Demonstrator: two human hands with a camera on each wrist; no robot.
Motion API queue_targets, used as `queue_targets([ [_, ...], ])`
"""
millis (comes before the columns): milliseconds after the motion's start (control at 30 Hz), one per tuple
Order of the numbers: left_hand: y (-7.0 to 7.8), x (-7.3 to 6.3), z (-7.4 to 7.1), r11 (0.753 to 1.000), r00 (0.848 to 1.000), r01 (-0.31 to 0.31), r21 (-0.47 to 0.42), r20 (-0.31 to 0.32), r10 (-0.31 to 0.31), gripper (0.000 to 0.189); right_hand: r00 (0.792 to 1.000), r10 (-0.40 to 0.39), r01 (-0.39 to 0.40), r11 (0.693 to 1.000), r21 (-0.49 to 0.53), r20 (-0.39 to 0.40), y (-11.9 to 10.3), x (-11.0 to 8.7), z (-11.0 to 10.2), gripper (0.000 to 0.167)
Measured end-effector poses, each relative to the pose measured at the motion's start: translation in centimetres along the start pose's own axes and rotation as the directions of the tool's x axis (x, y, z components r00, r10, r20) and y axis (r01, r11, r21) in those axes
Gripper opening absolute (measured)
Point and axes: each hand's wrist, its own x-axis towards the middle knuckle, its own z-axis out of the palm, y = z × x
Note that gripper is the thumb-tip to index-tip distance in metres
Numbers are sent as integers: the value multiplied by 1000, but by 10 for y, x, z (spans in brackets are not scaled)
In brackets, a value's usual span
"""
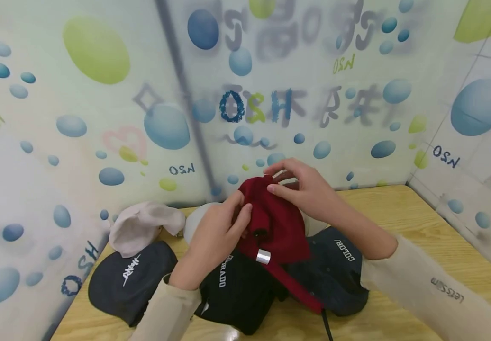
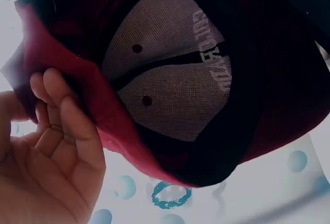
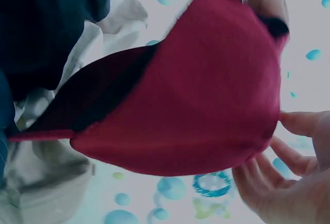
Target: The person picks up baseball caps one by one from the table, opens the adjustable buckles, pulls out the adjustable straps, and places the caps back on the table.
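A dark red cap (image 1: 286, 227) is held up above the other caps, between both hands. My left hand (image 1: 215, 232) pinches its edge between thumb and fingers. In the left wrist view the cap's inside shows pale mesh lining (image 2: 170, 105) with embroidered lettering seen from behind. My right hand (image 1: 309, 189) holds the crown lightly at its top. In the right wrist view its thumb and fingertips (image 3: 252, 175) touch the rounded red crown (image 3: 206, 100). A shiny silver piece (image 1: 263, 256) shows on the red cap near a narrow red band (image 1: 294, 286).
On the wooden table (image 1: 399, 218) lie a black cap (image 1: 241, 289), a dark blue cap (image 1: 335, 270), a navy cap (image 1: 130, 279) with white script and a cream cap (image 1: 143, 225). A pale cap (image 1: 196, 218) is partly hidden behind my left hand. A bubble-patterned wall (image 1: 245, 85) stands close behind.
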Motion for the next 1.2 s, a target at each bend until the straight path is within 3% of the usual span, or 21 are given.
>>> queue_targets([
  [133, 0, 3, 1, 998, 999, 41, -40, -1, -42, 20, 983, -165, 147, 970, -196, -83, -9, -15, 4, 25],
  [233, -1, 4, 2, 996, 998, 65, -60, 0, -65, 19, 969, -239, 211, 936, -281, -68, -15, -27, 7, 11],
  [400, -2, 4, 2, 994, 997, 74, -78, 2, -74, 20, 972, -227, 234, 907, -351, 63, -19, -44, 12, 9],
  [600, -4, 3, 4, 995, 999, 54, -86, -5, -55, 21, 956, -234, 292, 818, -495, 177, -18, -55, 13, 21],
  [700, -4, 3, 4, 995, 999, 47, -88, -6, -48, 21, 947, -235, 316, 794, -520, 216, -16, -58, 14, 22],
  [933, -3, 2, 4, 994, 999, 39, -99, 4, -39, 22, 943, -269, 331, 800, -499, 194, -7, -58, 19, 15],
  [1200, -5, 0, 5, 990, 999, 48, -136, -2, -48, 13, 970, -168, 228, 875, -426, 174, -1, -57, 19, 17],
])
